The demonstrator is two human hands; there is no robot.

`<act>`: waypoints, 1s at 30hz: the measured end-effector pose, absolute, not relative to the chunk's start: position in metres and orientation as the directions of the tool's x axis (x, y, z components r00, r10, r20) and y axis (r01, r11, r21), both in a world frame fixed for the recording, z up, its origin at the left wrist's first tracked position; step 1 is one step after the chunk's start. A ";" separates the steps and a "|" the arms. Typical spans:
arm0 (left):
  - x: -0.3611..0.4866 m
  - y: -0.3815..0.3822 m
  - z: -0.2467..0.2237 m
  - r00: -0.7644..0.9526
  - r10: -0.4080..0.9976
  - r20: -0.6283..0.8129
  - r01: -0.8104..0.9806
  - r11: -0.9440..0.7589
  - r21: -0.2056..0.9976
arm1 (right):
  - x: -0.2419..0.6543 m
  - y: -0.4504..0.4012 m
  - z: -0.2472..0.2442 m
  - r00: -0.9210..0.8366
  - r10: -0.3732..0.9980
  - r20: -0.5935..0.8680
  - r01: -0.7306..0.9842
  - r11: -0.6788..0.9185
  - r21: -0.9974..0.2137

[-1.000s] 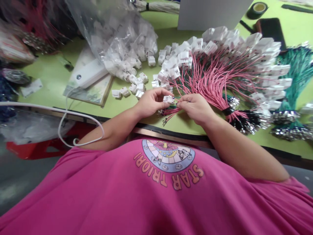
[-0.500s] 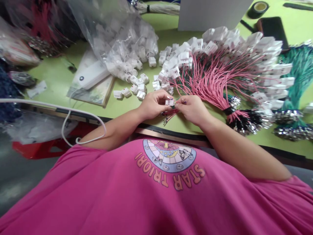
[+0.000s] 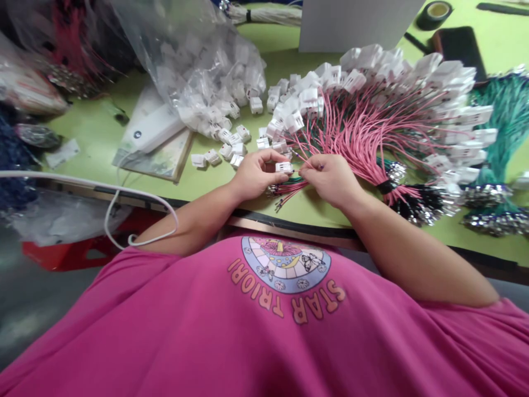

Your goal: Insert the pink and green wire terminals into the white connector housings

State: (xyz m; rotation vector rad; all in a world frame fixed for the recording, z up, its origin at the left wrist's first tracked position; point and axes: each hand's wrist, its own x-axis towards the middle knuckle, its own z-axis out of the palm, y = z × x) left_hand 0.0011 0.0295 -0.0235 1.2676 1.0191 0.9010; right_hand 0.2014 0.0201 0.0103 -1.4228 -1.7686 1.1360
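Note:
Between the thumb and fingers of my left hand [image 3: 255, 175] is a small white connector [image 3: 283, 167]. My right hand [image 3: 330, 177], just to the right, pinches a thin wire whose end points towards the connector; a pink wire also runs by its fingertips. Beneath and between the hands, several loose pink and green wires [image 3: 289, 194] with metal ends lie on the green table [image 3: 215, 184]. Beyond my right hand spreads a big bundle of pink wires [image 3: 359, 132] with white connectors on the far ends.
Loose white connectors [image 3: 237, 149] lie left of my hands, below a clear bag [image 3: 206, 71] of more. A white device [image 3: 155, 128] rests on a booklet [image 3: 176, 157]. Green wire bundles [image 3: 506, 127], black tape [image 3: 433, 15] and a dark phone-like object [image 3: 460, 49] are at right.
My right hand has drawn slightly away from the connector, widening the gap between the hands. The connector in my left hand has shifted slightly up and left.

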 end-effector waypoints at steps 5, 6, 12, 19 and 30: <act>0.000 0.033 -0.032 0.272 0.959 0.084 0.067 -0.106 0.992 | 0.201 0.022 0.010 -0.256 0.959 -0.122 0.420 -0.003 -0.907; -0.001 0.034 -0.033 0.280 0.952 0.126 0.091 -0.157 0.983 | 0.201 0.022 0.009 -0.257 0.959 -0.119 0.426 0.001 -0.905; 0.002 0.034 -0.035 0.314 0.939 0.140 0.122 -0.186 0.975 | 0.193 0.020 0.005 -0.273 0.958 -0.091 0.535 0.073 -0.841; -0.001 0.033 -0.026 0.236 0.966 0.102 0.253 -0.163 0.954 | 0.197 0.022 0.004 -0.318 0.948 0.029 0.612 0.229 -0.757; -0.009 0.045 -0.036 0.176 0.960 0.217 0.511 -0.277 0.813 | 0.192 0.009 0.002 -0.591 0.801 -0.096 0.796 0.561 -0.227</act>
